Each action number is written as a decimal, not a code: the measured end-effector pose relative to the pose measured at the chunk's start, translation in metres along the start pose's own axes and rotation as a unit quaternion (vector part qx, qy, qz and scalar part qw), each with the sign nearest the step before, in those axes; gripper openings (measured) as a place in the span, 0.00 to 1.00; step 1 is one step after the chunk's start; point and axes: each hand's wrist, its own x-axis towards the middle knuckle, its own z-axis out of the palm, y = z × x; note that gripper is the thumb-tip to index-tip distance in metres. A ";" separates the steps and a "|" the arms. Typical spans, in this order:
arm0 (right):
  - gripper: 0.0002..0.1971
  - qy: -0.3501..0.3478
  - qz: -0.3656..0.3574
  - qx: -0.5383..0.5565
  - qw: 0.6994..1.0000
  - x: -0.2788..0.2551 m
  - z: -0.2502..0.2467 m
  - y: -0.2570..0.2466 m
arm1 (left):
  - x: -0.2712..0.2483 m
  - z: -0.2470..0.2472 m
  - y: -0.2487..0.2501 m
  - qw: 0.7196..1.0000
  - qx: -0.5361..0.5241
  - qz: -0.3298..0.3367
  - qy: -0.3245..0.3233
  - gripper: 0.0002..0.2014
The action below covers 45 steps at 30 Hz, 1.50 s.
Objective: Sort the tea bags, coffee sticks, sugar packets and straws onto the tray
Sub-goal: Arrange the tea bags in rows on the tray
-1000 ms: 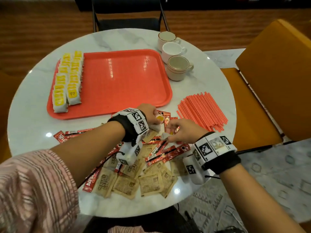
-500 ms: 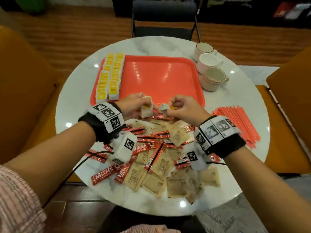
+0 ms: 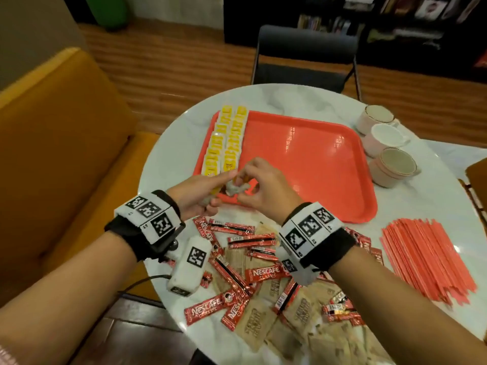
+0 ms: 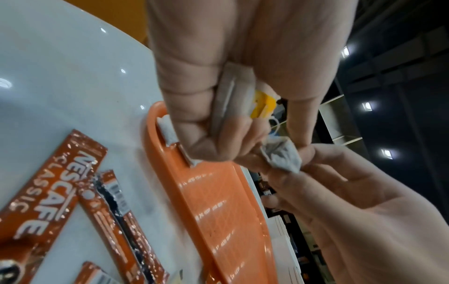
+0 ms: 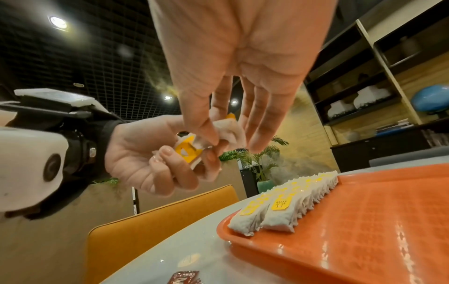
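Both hands meet above the near left corner of the orange tray (image 3: 316, 159). My left hand (image 3: 221, 189) grips a white tea bag (image 4: 230, 96) with a yellow tag in its curled fingers. My right hand (image 3: 245, 185) pinches a second, crumpled tea bag (image 4: 282, 157) between thumb and forefinger, right beside the left hand's bag. Two rows of tea bags (image 3: 226, 143) lie along the tray's left side. Red coffee sticks (image 3: 263, 273) and brown sugar packets (image 3: 303, 309) are heaped on the table under my wrists. Orange straws (image 3: 427, 259) lie at the right.
Three cups (image 3: 395, 164) stand past the tray's right edge on the round white table (image 3: 168, 159). A yellow seat (image 3: 66, 154) stands at the left and a black chair (image 3: 305, 56) at the far side. Most of the tray's floor is bare.
Both hands have lifted from the pile, each with a tea bag, and moved left to the tray's near left corner, drawing together. The head view has swung to the left.
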 end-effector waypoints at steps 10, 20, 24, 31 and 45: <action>0.08 -0.018 0.120 0.173 0.977 0.004 0.020 0.004 | 0.014 -0.026 -0.016 0.996 0.053 0.052 0.045 0.07; 0.07 -0.038 0.210 0.248 0.945 0.016 0.027 0.012 | 0.023 -0.032 -0.023 0.986 0.136 0.090 0.045 0.03; 0.06 -0.050 0.218 0.258 0.940 0.017 0.022 0.016 | 0.021 -0.035 -0.020 0.978 0.181 0.100 0.025 0.05; 0.01 -0.123 0.194 0.225 0.947 0.018 0.009 0.023 | 0.021 -0.047 -0.009 0.974 0.184 0.125 0.044 0.06; 0.06 -0.068 0.215 0.254 0.941 0.038 0.024 0.035 | 0.045 -0.033 -0.024 0.926 0.310 0.198 0.081 0.07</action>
